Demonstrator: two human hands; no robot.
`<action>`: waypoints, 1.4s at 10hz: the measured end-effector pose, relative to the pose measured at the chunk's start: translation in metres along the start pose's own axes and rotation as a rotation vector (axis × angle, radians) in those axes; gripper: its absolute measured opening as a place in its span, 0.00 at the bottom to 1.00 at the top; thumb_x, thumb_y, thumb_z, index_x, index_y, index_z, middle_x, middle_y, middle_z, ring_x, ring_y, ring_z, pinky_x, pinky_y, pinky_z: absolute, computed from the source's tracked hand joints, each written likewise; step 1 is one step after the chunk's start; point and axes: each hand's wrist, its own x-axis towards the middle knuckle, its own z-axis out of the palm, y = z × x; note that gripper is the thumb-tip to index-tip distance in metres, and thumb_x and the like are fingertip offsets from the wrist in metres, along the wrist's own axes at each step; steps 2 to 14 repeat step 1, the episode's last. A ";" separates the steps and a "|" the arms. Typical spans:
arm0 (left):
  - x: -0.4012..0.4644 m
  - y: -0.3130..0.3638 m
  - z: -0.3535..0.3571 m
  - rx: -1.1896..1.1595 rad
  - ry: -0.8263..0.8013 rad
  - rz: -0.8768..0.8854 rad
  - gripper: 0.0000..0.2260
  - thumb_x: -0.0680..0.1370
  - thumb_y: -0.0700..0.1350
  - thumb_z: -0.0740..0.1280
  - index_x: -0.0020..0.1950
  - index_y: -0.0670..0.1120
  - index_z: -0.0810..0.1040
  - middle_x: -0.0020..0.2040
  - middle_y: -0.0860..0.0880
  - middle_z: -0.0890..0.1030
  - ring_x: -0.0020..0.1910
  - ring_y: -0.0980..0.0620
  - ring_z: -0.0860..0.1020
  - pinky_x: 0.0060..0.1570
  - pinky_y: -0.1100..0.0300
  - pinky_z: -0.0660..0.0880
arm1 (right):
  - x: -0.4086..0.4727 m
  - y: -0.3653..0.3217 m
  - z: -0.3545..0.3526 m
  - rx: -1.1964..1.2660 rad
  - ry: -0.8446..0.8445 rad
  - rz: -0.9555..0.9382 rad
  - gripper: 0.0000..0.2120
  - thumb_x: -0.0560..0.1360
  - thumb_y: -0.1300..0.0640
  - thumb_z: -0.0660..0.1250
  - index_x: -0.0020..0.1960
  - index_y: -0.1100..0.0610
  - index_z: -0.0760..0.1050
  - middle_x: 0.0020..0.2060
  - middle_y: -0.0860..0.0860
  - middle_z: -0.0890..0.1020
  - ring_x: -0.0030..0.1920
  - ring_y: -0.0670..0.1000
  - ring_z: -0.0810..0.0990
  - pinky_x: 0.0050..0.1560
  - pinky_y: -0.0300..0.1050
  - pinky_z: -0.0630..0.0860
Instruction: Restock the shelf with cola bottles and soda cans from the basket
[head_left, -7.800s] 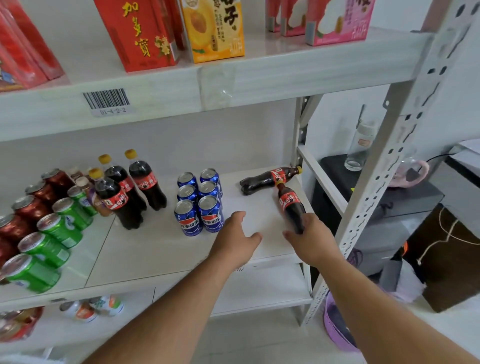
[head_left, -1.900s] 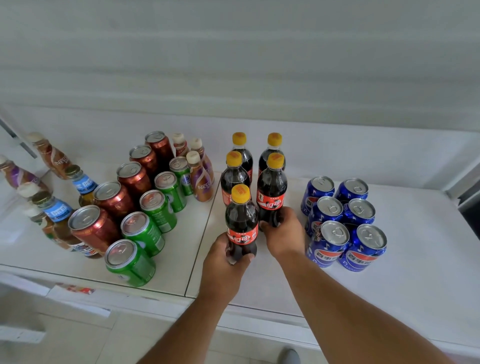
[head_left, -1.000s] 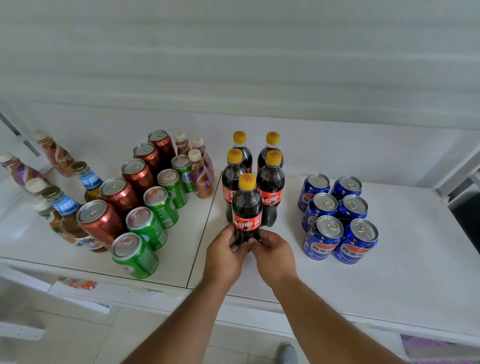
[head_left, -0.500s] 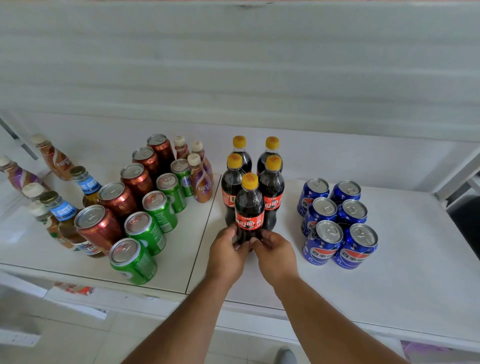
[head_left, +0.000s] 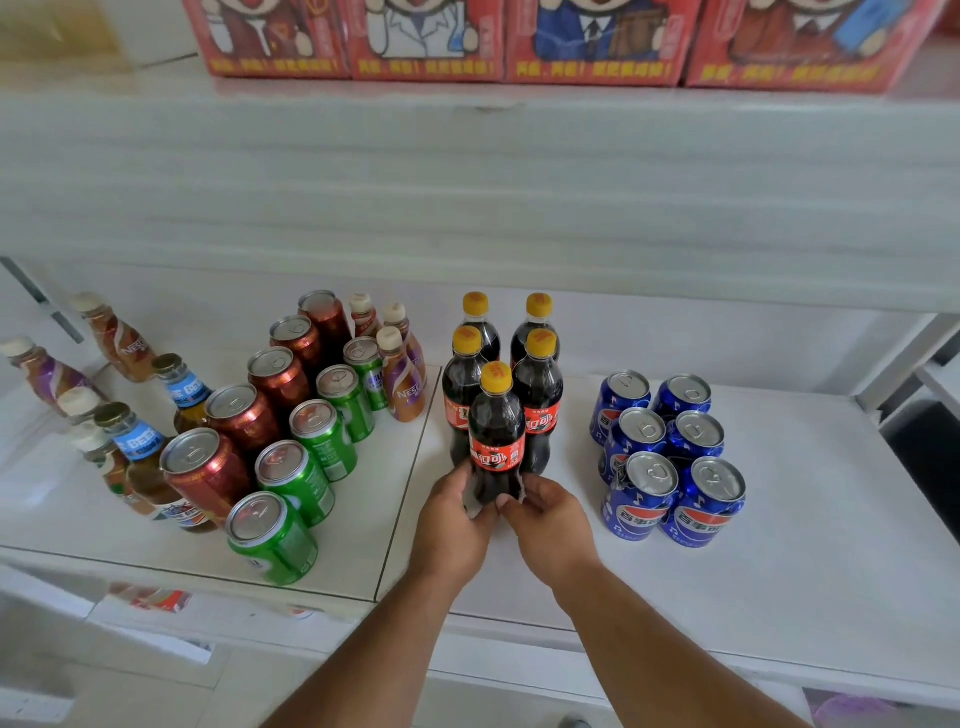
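Both the left hand (head_left: 453, 525) and right hand (head_left: 551, 522) wrapped their fingers round the base of the front cola bottle (head_left: 496, 434), apparently squaring it before the four upright bottles (head_left: 537, 400) just behind, so next came letting go.

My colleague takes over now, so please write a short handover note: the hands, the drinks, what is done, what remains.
Left hand and right hand: both closed on the base of the front cola bottle, upright on the shelf.
Behind it stand four more cola bottles in two rows.
Six blue cans stand to the right; red and green cans to the left.
Done: five bottles on the shelf.
Left: release this bottle. The basket is out of view, so I cannot tell what remains.
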 end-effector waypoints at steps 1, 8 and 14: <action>-0.008 -0.001 -0.009 0.018 0.021 -0.014 0.28 0.79 0.49 0.73 0.79 0.55 0.71 0.73 0.55 0.75 0.72 0.56 0.72 0.71 0.50 0.74 | -0.007 -0.005 -0.005 -0.005 0.007 -0.023 0.13 0.78 0.49 0.72 0.62 0.48 0.82 0.55 0.44 0.87 0.58 0.48 0.84 0.64 0.53 0.80; -0.008 -0.001 -0.009 0.018 0.021 -0.014 0.28 0.79 0.49 0.73 0.79 0.55 0.71 0.73 0.55 0.75 0.72 0.56 0.72 0.71 0.50 0.74 | -0.007 -0.005 -0.005 -0.005 0.007 -0.023 0.13 0.78 0.49 0.72 0.62 0.48 0.82 0.55 0.44 0.87 0.58 0.48 0.84 0.64 0.53 0.80; -0.008 -0.001 -0.009 0.018 0.021 -0.014 0.28 0.79 0.49 0.73 0.79 0.55 0.71 0.73 0.55 0.75 0.72 0.56 0.72 0.71 0.50 0.74 | -0.007 -0.005 -0.005 -0.005 0.007 -0.023 0.13 0.78 0.49 0.72 0.62 0.48 0.82 0.55 0.44 0.87 0.58 0.48 0.84 0.64 0.53 0.80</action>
